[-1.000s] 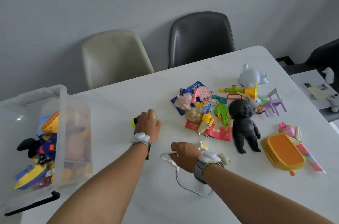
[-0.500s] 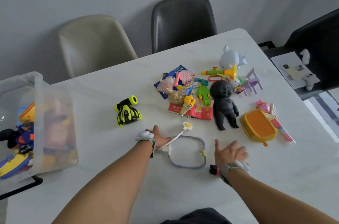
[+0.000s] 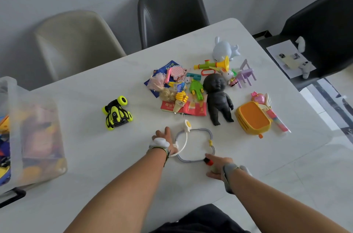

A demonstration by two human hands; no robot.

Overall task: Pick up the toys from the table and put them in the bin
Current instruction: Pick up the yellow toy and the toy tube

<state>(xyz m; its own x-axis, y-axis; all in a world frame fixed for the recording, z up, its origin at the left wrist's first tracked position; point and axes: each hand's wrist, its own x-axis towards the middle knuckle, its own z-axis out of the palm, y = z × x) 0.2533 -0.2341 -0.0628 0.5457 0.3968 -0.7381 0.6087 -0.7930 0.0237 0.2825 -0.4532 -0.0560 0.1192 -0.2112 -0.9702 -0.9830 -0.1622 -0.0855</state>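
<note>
Since half a second ago our right hand (image 3: 216,166) has closed on a small red toy (image 3: 208,162); our left hand (image 3: 163,140), fingers spread, is nearer the stethoscope (image 3: 194,143), bottom centre; bin (image 3: 36,137) lies left.

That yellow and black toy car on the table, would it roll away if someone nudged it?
Probably: the yellow and black plastic toy car sits on round wheels on the smooth white table. It looks light for its size. One wheel rides high at the back, so it may tip.

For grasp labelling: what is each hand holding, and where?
Left hand touches the toy stethoscope at its white tube end; right hand is at a red piece. Neither grip can be told.
</note>
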